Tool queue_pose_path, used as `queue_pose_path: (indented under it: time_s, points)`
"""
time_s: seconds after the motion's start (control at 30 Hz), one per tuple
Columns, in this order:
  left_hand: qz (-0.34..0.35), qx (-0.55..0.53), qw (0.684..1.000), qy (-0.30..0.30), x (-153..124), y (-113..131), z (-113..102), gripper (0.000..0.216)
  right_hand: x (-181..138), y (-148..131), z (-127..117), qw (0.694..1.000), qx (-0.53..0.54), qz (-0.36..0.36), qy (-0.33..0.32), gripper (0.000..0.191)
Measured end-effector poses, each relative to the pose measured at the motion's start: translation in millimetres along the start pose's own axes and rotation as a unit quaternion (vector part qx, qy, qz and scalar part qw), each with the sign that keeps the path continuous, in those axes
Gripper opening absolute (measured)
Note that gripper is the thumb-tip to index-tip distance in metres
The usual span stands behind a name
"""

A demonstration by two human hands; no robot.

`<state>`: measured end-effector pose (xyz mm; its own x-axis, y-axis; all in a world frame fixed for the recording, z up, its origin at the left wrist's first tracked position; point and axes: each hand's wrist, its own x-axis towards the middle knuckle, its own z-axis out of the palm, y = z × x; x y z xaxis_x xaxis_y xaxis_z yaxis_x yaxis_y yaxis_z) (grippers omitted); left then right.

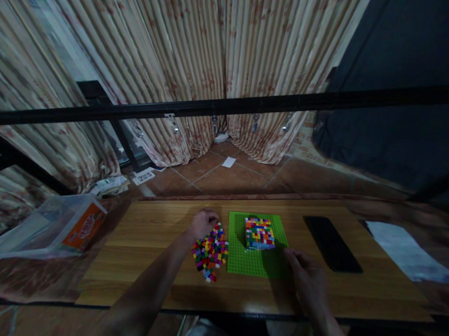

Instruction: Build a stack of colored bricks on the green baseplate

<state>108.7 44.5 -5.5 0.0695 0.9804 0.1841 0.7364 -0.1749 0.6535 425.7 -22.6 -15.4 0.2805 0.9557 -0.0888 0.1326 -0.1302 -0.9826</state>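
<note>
A heap of small multicoloured building bricks (209, 250) lies loose on the wooden table. At its far edge is my left hand (203, 223), fingers curled together over the top bricks; what they hold, if anything, is too small to make out. To the right of the heap lies a green studded baseplate (238, 261). A block built of many coloured bricks (259, 233) stands on it, towards the far side. My right hand (305, 270) is by the plate's right edge, its thumb and fingers drawn together. Whether anything is pinched there is hidden.
A black flat slab (332, 244) lies on the wooden table (150, 224) at the right. Beyond the table's right end is a white sheet (408, 250). At the left stands a clear plastic box (52, 224) with an orange label. A black rail (227, 106) crosses behind.
</note>
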Motion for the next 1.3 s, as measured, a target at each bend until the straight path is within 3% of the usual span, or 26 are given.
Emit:
queue_pose_path:
  time_s: [0.17, 0.33, 0.53, 0.73, 0.83, 0.97, 1.13, 1.3]
  points:
    - [-0.009, -0.014, 0.999, -0.046, -12, 9, -2, 0.021, -10, -12, 10, 0.999, -0.012, -0.033, -0.028, 0.043]
    - [-0.054, -0.120, 0.990, -0.053, -26, 12, -6, 0.021, -22, -34, 36, 0.984, -0.056, -0.134, -0.103, 0.032]
    - [-0.153, -0.349, 0.924, 0.041, -35, 6, -8, 0.024, -24, -60, 93, 0.917, -0.199, -0.261, -0.228, 0.023]
    - [-0.170, -0.397, 0.890, 0.144, -43, -5, -14, 0.027, -3, -64, 152, 0.822, -0.380, -0.315, -0.283, 0.024]
    - [-0.153, -0.362, 0.903, 0.171, -46, -14, -13, 0.025, 7, -60, 167, 0.809, -0.403, -0.308, -0.296, 0.021]
    - [-0.099, -0.247, 0.947, 0.182, -46, -21, -9, 0.024, 12, -53, 172, 0.808, -0.414, -0.291, -0.302, 0.016]
    - [-0.049, -0.132, 0.984, 0.107, -44, -17, -8, 0.034, 11, -49, 171, 0.812, -0.422, -0.271, -0.300, 0.014]
    - [0.002, -0.112, 0.993, 0.035, -48, -3, -7, 0.041, 6, -48, 168, 0.809, -0.418, -0.272, -0.311, 0.011]
